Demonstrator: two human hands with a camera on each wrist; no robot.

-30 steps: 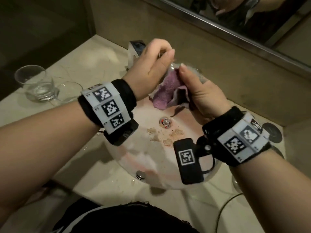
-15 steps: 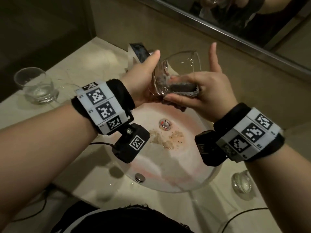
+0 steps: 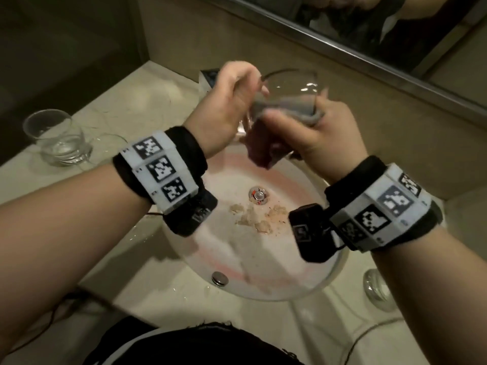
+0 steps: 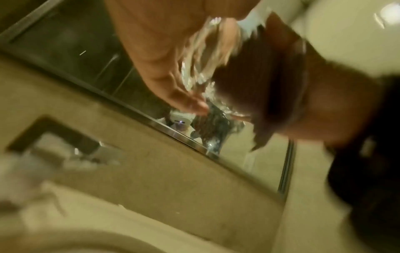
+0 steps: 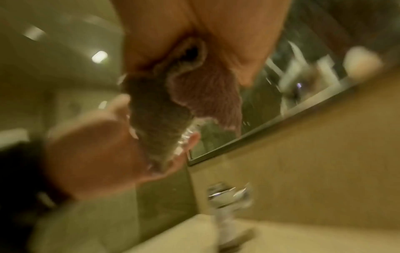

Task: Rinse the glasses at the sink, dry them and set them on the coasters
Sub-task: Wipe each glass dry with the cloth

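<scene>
Above the sink, my left hand (image 3: 232, 106) grips a clear tumbler (image 3: 290, 83) by its side and tilts it, mouth toward the right. My right hand (image 3: 324, 135) clutches a purple-grey cloth (image 3: 292, 109) that is stuffed into the tumbler, and a loose end hangs below the hands. In the left wrist view the blurred glass (image 4: 203, 59) lies against my palm with the dark cloth (image 4: 259, 82) in it. The right wrist view shows the cloth (image 5: 173, 106) bunched between both hands. A second tumbler (image 3: 56, 138) stands upright on the counter at the left.
The round sink basin (image 3: 210, 248) lies under my hands, with a drain (image 3: 259, 194) and brownish scraps beside it. Another glass (image 3: 379, 288) sits on the counter at lower right. A tap (image 3: 208, 77) stands behind the left hand. The mirror (image 3: 369, 27) runs along the wall.
The cloth went from outside the glass to inside it. My right hand's raised finger and thumb have curled down onto the cloth, and the glass has shifted slightly.
</scene>
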